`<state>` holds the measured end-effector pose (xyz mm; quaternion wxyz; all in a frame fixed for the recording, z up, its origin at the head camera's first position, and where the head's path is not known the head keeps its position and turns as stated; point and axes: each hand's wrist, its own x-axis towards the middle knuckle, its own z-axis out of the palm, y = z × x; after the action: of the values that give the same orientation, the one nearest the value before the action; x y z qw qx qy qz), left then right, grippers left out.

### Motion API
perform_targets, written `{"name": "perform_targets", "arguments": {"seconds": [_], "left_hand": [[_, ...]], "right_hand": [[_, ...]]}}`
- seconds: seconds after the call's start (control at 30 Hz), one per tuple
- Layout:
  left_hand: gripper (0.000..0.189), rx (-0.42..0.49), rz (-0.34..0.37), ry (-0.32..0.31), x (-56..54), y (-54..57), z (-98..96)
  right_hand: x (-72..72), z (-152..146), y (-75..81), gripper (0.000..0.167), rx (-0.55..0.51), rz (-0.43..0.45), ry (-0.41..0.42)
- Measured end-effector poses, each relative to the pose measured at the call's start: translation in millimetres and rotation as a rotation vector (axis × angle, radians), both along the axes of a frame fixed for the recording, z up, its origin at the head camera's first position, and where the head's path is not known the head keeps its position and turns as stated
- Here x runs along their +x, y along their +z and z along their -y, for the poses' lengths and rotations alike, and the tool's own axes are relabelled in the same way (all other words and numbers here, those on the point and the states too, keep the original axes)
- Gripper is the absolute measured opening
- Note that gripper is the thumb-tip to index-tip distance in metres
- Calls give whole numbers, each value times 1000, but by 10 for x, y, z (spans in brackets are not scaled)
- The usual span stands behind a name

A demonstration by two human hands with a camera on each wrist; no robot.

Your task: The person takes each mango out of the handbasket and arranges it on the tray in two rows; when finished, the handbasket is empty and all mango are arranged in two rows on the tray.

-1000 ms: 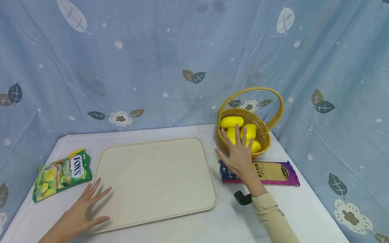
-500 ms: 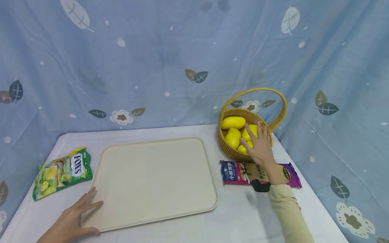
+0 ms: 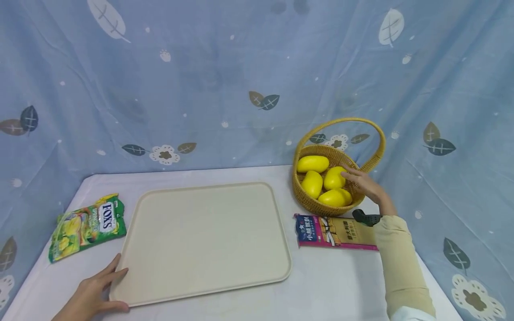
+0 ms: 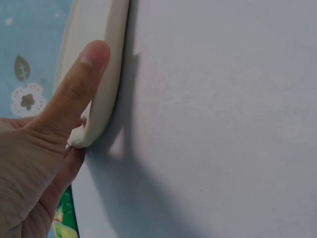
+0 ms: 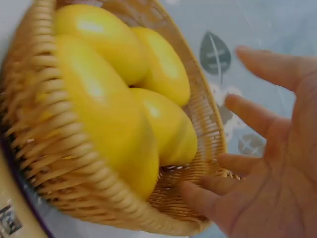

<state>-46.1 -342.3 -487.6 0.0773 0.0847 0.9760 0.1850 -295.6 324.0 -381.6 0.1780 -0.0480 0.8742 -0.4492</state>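
Observation:
My left hand (image 3: 91, 290) is at the near left corner of a cream tray (image 3: 205, 240). Its thumb lies along the near edge, and its other fingers reach the left side with little bend. In the left wrist view, the thumb (image 4: 81, 82) touches the tray's outer wall (image 4: 111, 84). At the back right stands a wicker basket (image 3: 303, 200) with several yellow mangoes (image 3: 312, 183) in it. Over the basket's right rim my right hand (image 3: 367, 185) hovers, holding nothing. The right wrist view shows its fingers spread beside the wicker, apart from the mangoes (image 5: 99, 109).
A green FOX'S candy bag (image 3: 90, 226) lies left of the tray. In front of the basket is a pasta packet (image 3: 337, 232), partly covered by the right forearm. Blue patterned cloth (image 3: 225, 89) rises behind the white tabletop (image 3: 321, 281) and at both sides.
My right hand has moved right, from above the mangoes to the basket's right rim. My left hand has come down from over the tray to its near left corner. Tray and basket stay put.

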Motion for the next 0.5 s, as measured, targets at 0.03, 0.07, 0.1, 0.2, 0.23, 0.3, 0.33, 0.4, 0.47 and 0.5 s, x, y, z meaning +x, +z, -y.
{"name": "perform_targets", "arguments": {"seconds": [0.03, 0.07, 0.1, 0.2, 0.23, 0.3, 0.33, 0.4, 0.47, 0.5], "left_hand": [[88, 2, 15, 6, 3, -1, 9], [87, 3, 23, 4, 10, -4, 23], [86, 7, 16, 1, 21, -16, 42], [79, 37, -93, -60, 60, -66, 108], [77, 52, -135, -80, 71, -85, 128], [72, 87, -232, -133, 86, -129, 164], [70, 100, -270, -156, 89, -144, 176], [69, 114, -277, -169, 84, -163, 191], [70, 101, -268, -169, 73, -165, 198], [71, 84, -248, -164, 67, -152, 196]], "right_hand": [[-30, -23, -11, 71, -37, 33, 4], [-59, -44, -28, 70, -65, 60, 6], [-83, -60, -44, 70, -88, 82, 8], [-140, -82, -98, 69, -119, 101, 14], [-154, -87, -116, 69, -115, 97, 15], [-171, -88, -141, 69, -104, 84, 22], [-176, -89, -151, 69, -97, 78, 25], [-187, -89, -169, 66, -93, 70, 20], [-203, -92, -184, 65, -92, 69, 13], [-215, -91, -192, 64, -94, 71, 5]]}}
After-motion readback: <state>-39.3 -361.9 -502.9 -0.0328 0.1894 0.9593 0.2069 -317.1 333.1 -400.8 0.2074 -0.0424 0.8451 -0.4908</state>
